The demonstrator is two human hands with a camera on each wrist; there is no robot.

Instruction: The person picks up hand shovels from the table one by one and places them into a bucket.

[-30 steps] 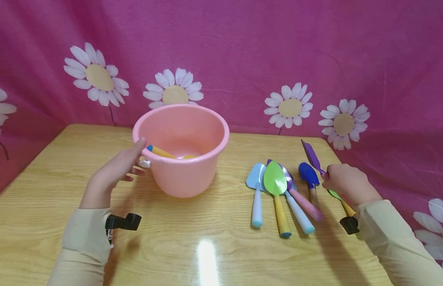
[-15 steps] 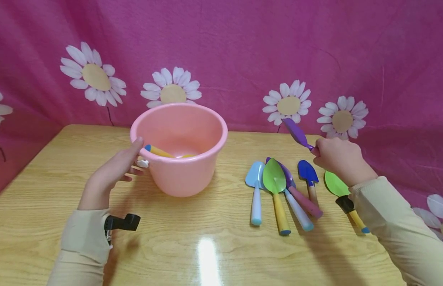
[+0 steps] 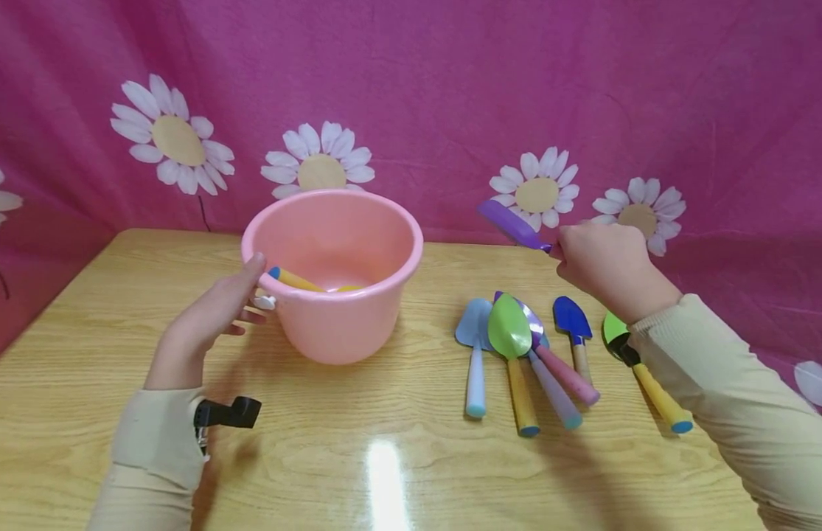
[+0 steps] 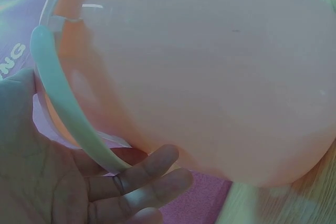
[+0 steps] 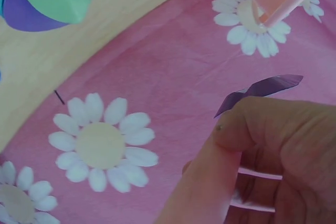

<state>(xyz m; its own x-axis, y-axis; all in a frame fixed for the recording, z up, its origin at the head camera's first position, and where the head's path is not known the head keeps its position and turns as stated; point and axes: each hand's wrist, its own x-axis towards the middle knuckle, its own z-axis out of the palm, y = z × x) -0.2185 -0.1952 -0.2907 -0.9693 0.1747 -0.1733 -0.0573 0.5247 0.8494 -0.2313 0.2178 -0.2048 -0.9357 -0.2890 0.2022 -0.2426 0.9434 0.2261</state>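
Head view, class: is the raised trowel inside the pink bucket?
No: the right hand holds the raised purple trowel outside the pink bucket.

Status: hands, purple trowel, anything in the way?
Left hand on pink bucket, at the rim. Right hand gripping purple trowel, aloft, not yet at pink bucket. No obstruction seen between them in head view.

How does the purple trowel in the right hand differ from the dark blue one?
The purple trowel is held up in the right hand; the dark blue trowel lies on the table. The purple trowel's handle is mostly hidden in the grip; the dark blue trowel's light brown handle shows. Both have coloured blades.
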